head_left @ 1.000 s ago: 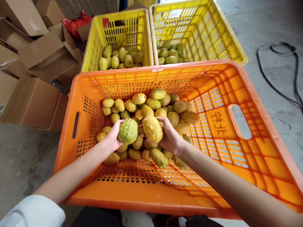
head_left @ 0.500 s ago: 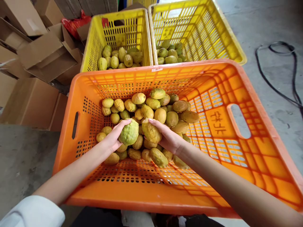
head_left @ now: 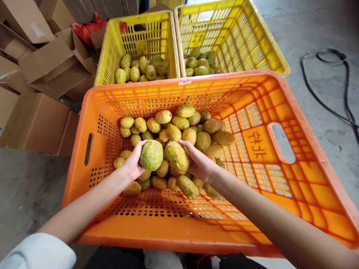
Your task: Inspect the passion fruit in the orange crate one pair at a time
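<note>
My left hand (head_left: 136, 160) is wrapped round a rounded green fruit (head_left: 152, 155) with bumpy skin; I cannot tell its kind. In my right hand (head_left: 198, 161) is a longer yellow-green fruit (head_left: 177, 156) with a ridged skin. The two held fruits are side by side, almost touching, above the pile. Both thumbs lie on top, and most of the other fingers are hidden behind the fruits. Under my hands, many similar yellow and greenish fruits (head_left: 189, 186) lie heaped in a large orange plastic crate (head_left: 179, 233).
Behind the orange crate stand a left yellow crate (head_left: 108, 56) and a right yellow crate (head_left: 269, 56), each holding several similar fruits. Cardboard boxes (head_left: 46, 61) crowd the left side, with a red bag (head_left: 89, 30) among them. A black cable (head_left: 311, 91) lies on the floor at right.
Both held fruits have been turned slightly in my hands, and the right one has shifted a little to the left. My right thumb has slid towards its upper edge.
</note>
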The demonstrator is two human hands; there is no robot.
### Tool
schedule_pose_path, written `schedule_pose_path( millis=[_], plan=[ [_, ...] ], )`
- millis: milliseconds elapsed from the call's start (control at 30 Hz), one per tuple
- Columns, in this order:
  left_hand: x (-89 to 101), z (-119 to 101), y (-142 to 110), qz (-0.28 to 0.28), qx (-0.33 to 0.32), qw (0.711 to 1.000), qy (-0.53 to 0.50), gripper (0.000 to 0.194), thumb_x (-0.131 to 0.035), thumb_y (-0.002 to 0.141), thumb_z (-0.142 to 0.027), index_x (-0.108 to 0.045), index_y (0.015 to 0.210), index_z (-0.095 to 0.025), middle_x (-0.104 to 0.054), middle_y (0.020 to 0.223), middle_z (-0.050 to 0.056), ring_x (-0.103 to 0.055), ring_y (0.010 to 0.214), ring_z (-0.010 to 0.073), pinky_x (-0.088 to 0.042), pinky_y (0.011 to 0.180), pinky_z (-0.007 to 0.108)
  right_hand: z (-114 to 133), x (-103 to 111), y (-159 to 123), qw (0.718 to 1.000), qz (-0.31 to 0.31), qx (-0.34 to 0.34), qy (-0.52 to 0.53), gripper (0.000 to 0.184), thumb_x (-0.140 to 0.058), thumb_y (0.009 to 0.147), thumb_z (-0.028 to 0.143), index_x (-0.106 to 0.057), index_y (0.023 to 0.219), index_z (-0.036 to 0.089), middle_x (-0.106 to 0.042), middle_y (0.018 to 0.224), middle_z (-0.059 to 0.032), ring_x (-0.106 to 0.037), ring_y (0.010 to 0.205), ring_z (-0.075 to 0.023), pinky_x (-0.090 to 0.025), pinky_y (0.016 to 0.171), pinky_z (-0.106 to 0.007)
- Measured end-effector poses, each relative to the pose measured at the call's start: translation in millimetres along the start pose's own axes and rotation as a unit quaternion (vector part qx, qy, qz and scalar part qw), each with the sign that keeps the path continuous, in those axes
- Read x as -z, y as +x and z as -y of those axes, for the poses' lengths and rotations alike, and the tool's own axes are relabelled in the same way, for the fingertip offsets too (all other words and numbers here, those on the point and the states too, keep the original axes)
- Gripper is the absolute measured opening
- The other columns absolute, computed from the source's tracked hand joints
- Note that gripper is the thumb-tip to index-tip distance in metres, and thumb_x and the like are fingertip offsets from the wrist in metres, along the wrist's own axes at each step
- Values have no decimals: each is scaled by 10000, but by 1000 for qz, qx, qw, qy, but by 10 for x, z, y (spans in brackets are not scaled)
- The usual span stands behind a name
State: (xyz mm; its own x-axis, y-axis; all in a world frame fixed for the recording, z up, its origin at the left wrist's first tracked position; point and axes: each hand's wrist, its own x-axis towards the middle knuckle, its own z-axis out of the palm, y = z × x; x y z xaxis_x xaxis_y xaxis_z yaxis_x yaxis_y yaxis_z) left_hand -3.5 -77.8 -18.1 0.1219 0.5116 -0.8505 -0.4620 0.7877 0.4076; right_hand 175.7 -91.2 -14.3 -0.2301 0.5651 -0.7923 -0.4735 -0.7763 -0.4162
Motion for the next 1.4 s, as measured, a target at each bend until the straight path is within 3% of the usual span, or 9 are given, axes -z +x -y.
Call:
schedule_pose_path(
  millis=[133, 333, 433, 533, 667, 933, 1233, 1400],
  plan=[
    [-6, 3, 9, -25, 9, 1000, -1, 226, -525, 935, -345, -663, 940, -166, -724, 871, 62, -718, 821, 200, -606, 759, 328, 8, 2, 17, 1000, 13, -10, 16, 298, -462, 970, 375, -641, 1087, 167, -768, 898, -83, -733, 791, -221, -607, 755, -361],
    [-21, -1, -5, -21, 19, 1000, 5, 246, -496, 955, -332, -660, 984, -151, -724, 921, 86, -720, 853, 210, -607, 758, 333, 4, 15, 40, 1000, -6, 11, 16, 299, -450, 964, 397, -657, 1024, 189, -757, 876, -60, -718, 811, -207, -596, 722, -313],
    [-20, -16, -21, -9, 24, 1000, -6, 272, -491, 949, -363, -663, 994, -156, -722, 906, 92, -722, 834, 230, -615, 734, 373, -25, 46, 32, 999, 5, 49, -20, 259, -564, 910, 455, -653, 991, 225, -748, 890, -36, -706, 809, -195, -574, 679, -280],
    [-7, -32, -26, 17, 26, 1000, -2, 287, -567, 908, -427, -666, 950, -161, -714, 866, 92, -720, 801, 245, -618, 710, 400, -62, 83, 26, 992, 24, 100, -68, 260, -744, 789, 405, -635, 971, 255, -736, 903, 4, -688, 799, -164, -544, 685, -245],
    [23, -24, -5, 43, 20, 998, 31, 163, -688, 834, -322, -658, 906, -178, -702, 823, 61, -711, 720, 222, -620, 698, 397, -82, 103, 35, 987, 24, 128, -91, 343, -824, 697, 345, -639, 973, 259, -727, 896, 21, -681, 825, -157, -534, 745, -252],
    [51, 11, 26, 14, 34, 999, 23, 177, -647, 854, -321, -655, 956, -177, -705, 859, 64, -715, 729, 236, -619, 689, 412, -80, 112, 83, 988, -26, 110, -110, 177, -693, 781, 373, -667, 841, 208, -729, 835, -11, -672, 782, -182, -541, 626, -249],
    [45, -3, 48, 1, 16, 1000, 2, 190, -643, 878, -341, -642, 965, -173, -704, 848, 54, -689, 727, 188, -617, 751, 432, -37, 15, 79, 998, -56, 35, 0, 209, -495, 952, 337, -642, 987, 192, -746, 823, -52, -711, 772, -205, -610, 698, -308],
    [64, -6, 72, -4, 45, 999, -15, 268, -533, 926, -397, -610, 1020, -158, -705, 903, 110, -714, 805, 262, -616, 712, 481, -3, -34, 57, 997, -80, 22, 13, 199, -465, 969, 282, -628, 980, 168, -737, 797, -50, -703, 725, -186, -603, 691, -299]
  ],
)
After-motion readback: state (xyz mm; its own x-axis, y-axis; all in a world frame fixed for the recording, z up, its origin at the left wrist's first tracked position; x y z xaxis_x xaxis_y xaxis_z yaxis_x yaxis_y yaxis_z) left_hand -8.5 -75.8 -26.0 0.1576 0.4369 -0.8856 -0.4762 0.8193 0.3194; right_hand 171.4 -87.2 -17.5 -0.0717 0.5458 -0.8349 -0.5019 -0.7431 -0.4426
